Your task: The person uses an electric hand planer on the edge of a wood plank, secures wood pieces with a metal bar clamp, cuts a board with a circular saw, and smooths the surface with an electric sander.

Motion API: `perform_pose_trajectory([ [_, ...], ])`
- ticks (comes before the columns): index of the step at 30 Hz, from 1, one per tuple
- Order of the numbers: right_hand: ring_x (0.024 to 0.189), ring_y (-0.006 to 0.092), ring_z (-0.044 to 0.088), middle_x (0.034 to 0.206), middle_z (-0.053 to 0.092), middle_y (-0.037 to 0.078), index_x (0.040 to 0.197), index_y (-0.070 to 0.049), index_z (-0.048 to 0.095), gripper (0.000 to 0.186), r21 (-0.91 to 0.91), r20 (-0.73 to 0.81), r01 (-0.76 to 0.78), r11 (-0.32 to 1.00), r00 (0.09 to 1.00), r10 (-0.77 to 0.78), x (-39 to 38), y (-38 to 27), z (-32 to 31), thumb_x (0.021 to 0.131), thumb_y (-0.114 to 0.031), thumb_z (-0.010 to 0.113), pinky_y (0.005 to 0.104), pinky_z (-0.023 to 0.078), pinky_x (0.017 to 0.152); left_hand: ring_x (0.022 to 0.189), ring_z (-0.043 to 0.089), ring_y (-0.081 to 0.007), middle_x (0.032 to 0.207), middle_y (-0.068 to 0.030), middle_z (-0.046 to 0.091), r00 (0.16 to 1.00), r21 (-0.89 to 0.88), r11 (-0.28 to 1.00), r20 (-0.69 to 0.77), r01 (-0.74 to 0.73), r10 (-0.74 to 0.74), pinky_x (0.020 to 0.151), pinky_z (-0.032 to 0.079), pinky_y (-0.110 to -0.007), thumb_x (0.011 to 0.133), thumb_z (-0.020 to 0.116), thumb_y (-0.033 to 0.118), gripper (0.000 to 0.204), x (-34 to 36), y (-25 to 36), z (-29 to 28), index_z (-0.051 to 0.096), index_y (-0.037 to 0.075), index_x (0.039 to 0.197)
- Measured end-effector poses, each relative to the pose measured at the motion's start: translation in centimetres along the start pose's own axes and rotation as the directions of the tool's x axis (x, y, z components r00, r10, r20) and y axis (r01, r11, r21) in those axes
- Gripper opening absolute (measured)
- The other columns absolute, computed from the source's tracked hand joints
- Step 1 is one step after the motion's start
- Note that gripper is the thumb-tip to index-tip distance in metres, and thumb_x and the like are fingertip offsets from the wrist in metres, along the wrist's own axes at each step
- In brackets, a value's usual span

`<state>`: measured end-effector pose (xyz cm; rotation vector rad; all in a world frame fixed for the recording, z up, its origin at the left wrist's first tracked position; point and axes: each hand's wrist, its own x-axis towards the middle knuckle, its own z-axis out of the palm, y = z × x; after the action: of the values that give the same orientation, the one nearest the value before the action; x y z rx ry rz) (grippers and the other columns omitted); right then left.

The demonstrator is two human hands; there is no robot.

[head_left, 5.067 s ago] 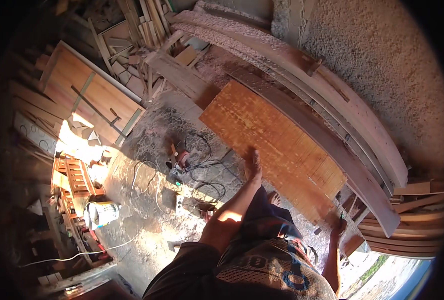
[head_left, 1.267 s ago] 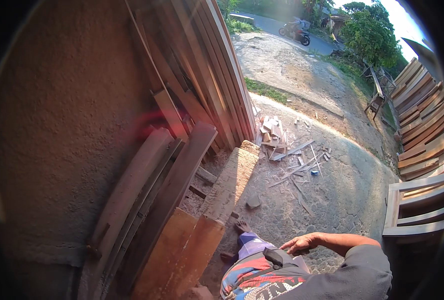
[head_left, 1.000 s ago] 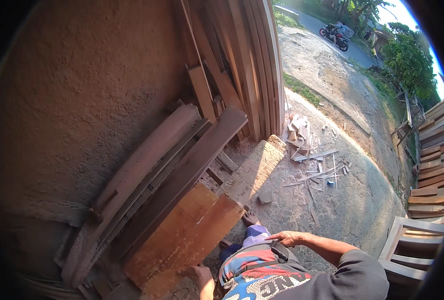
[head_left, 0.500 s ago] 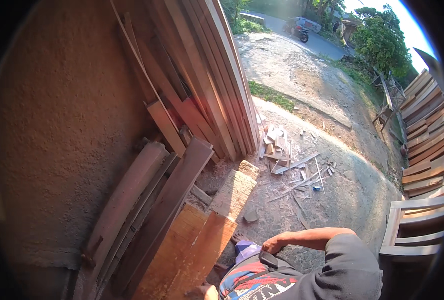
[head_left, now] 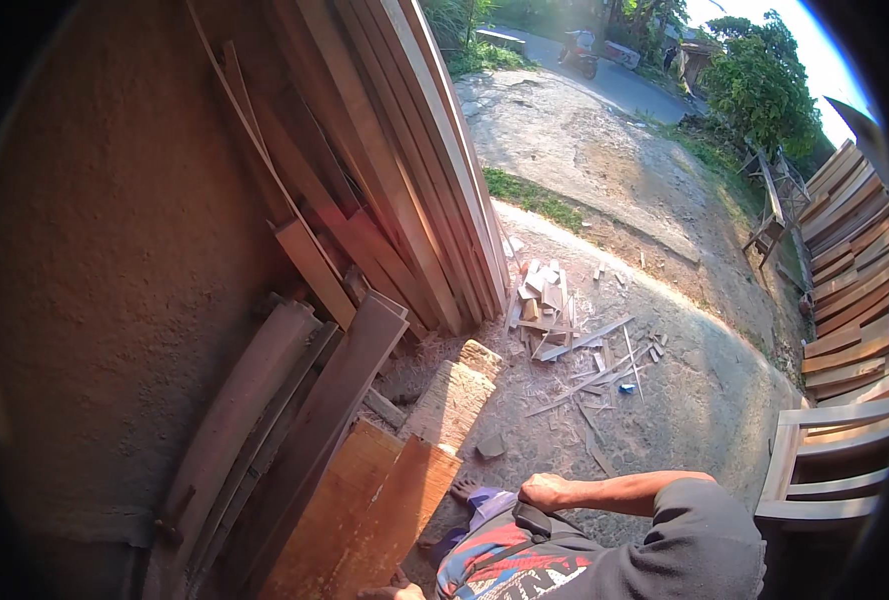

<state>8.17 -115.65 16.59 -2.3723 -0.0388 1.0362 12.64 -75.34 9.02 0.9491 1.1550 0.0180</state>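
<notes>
My right hand (head_left: 545,492) is curled into a fist at my waist, against the dark band of my patterned shorts (head_left: 505,560); I see nothing in it. Only a sliver of my left hand (head_left: 390,592) shows at the bottom edge, next to the lower end of an orange-brown board (head_left: 365,510) that leans on the stack. I cannot see its fingers. A short pale plank (head_left: 455,395) lies on the ground just beyond the board.
Long planks (head_left: 405,170) and thick grey beams (head_left: 295,420) lean against a rough wall (head_left: 95,250) on the left. Wood offcuts (head_left: 545,310) litter the dirt ahead. Wooden chair frames (head_left: 835,450) and stacked timber stand at the right. A road runs beyond.
The view swung from a work yard to this wall of planks, then shifted slightly. My right hand drew in from reaching forward to rest at my waist.
</notes>
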Motion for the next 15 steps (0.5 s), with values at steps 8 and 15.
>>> perform_pose_trajectory([
  [8,0.068,0.0371,0.069,0.082,0.069,0.02,0.104,-0.004,0.064,0.026,0.176,0.179,0.171,0.969,0.963,-0.202,-2.7,1.6,-1.6,0.087,-0.022,0.054,0.0482,0.055,0.059,0.134,0.042,-0.0252,0.147,-0.0101,0.047,1.0,-0.1,0.995,-0.007,0.0,-0.001,0.111,0.03,-0.047,0.087,0.049,0.078,0.094,-0.1,-0.7,-3.9,0.039,0.004,0.144],
  [15,0.089,0.0372,0.069,0.091,0.07,0.02,0.106,-0.005,0.06,0.024,0.35,-0.234,-0.096,0.932,0.954,0.186,-1.6,0.5,3.4,0.09,-0.023,0.057,0.0455,0.052,0.076,0.127,0.047,-0.0248,0.146,-0.0089,0.047,0.998,-0.224,0.973,-0.038,-0.053,0.045,0.109,0.034,-0.044,0.084,0.06,0.074,0.088,2.4,0.2,-6.4,0.039,0.015,0.146],
])
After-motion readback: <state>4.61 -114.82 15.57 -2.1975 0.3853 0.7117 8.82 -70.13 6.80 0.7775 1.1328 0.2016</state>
